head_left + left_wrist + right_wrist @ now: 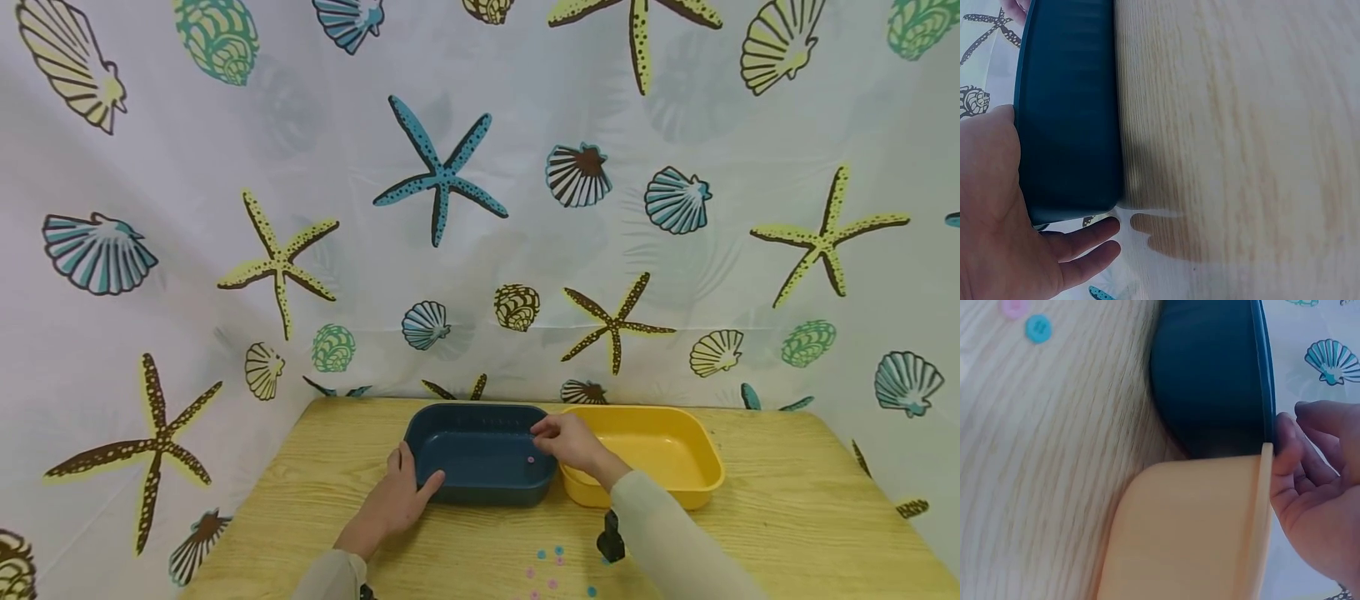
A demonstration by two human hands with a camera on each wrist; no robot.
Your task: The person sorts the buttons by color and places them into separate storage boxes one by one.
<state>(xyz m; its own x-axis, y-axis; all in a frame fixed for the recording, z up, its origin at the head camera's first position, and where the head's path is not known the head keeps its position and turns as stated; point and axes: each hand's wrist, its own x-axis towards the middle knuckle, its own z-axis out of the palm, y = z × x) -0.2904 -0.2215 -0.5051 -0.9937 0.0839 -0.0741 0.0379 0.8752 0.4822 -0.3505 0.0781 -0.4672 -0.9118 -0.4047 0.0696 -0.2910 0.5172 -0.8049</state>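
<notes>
A dark blue bin (480, 495) stands at the middle of the table, a small pink button (531, 460) showing against its inside. At its front left corner my left hand (396, 497) rests, thumb on the front rim and fingers along the left side; the left wrist view shows two fingers (1088, 240) extended beyond the end wall. My right hand (572, 442) is over the right end of the blue bin, wrist above the yellow bin (693, 498). Its fingers (1286, 459) are bent, the tips near the blue rim; I cannot tell whether they pinch anything.
Several pink and blue buttons, among them a blue button (1038, 329), lie loose on the wooden table (810, 517) in front of the bins. The yellow bin stands against the blue one's right end. Behind hangs a white curtain (510, 250) with starfish and shells.
</notes>
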